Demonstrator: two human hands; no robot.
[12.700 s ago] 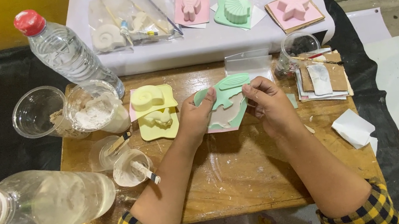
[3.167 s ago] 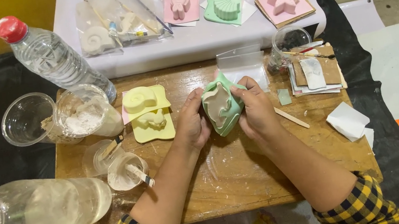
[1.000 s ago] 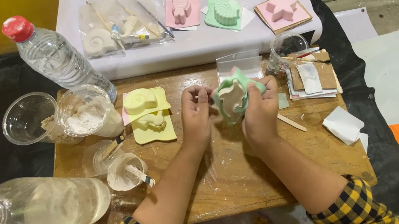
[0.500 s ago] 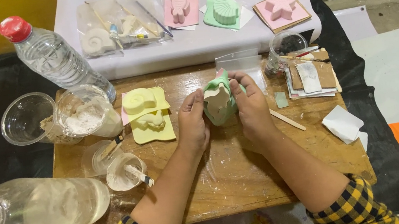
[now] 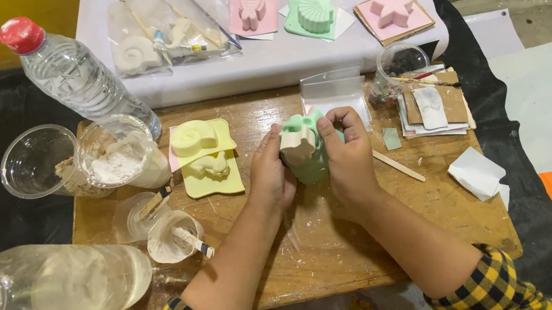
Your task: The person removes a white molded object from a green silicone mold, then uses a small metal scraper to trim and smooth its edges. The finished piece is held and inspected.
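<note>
Both my hands are together over the middle of a small wooden table (image 5: 322, 245). My left hand (image 5: 269, 175) and my right hand (image 5: 348, 157) both grip a soft green mould (image 5: 315, 163), folded back around a pale plaster casting (image 5: 295, 145) that sticks out of it. Two yellow moulds (image 5: 204, 156) with pale shell-like shapes lie just left of my left hand. A wooden stick (image 5: 399, 165) lies on the table right of my right hand.
Water bottles stand at the back left (image 5: 77, 76) and near left (image 5: 43, 291). Plastic cups with white powder (image 5: 121, 156) and paste (image 5: 173, 237) sit on the left. Pink and green moulds (image 5: 315, 12) lie on a white sheet behind. Cards (image 5: 434, 108) and paper (image 5: 477, 172) lie right.
The flat green mould I held has been bent and peeled back in my hands. The pale casting now shows out of it. My hands have drawn closer together.
</note>
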